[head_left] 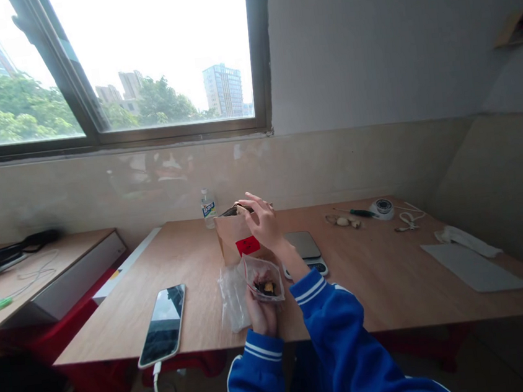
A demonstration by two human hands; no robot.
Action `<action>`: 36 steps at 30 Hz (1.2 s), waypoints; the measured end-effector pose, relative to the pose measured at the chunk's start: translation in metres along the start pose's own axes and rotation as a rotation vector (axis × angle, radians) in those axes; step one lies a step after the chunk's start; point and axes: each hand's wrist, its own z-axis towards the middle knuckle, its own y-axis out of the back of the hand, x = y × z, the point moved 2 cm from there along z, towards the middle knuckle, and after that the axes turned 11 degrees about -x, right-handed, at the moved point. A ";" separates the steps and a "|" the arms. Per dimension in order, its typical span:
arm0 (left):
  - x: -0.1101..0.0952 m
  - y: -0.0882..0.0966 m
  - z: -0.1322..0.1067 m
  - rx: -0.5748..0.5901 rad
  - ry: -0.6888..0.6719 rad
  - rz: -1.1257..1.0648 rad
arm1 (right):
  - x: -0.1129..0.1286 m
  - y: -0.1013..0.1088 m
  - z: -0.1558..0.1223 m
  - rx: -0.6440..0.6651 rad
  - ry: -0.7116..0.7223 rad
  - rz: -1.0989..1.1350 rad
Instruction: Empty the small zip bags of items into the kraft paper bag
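My left hand holds a small clear plastic bag from below, fingers wrapped round it. The bag's mouth is wide apart, and dark and orange-brown dried pieces lie inside. Behind it stands an upright brown paper bag with a red label. My right hand is at the top of this paper bag, over its opening, fingers stretched and apart. Dark contents show at the rim, partly hidden by the hand. Flat clear plastic bags lie beside my left hand.
A kitchen scale sits right of the paper bag, partly behind my right arm. A plastic bottle stands behind. At left lies a cabled phone. Farther right are a screwdriver, a dome camera and a white sheet.
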 end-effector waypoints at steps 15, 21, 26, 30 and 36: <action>0.000 0.003 0.002 -0.006 -0.010 -0.001 | -0.004 0.006 0.000 -0.186 -0.050 0.088; 0.000 0.003 0.004 -0.003 -0.017 0.028 | -0.011 0.005 0.004 -0.078 -0.024 -0.014; -0.002 -0.002 -0.003 -0.033 -0.010 0.012 | -0.013 0.007 0.012 -0.036 -0.013 -0.014; -0.004 -0.004 -0.005 -0.033 -0.004 0.015 | -0.009 0.018 0.022 -0.270 -0.039 0.205; -0.002 -0.001 -0.002 -0.033 -0.011 0.000 | -0.004 0.021 0.033 -0.341 0.073 0.288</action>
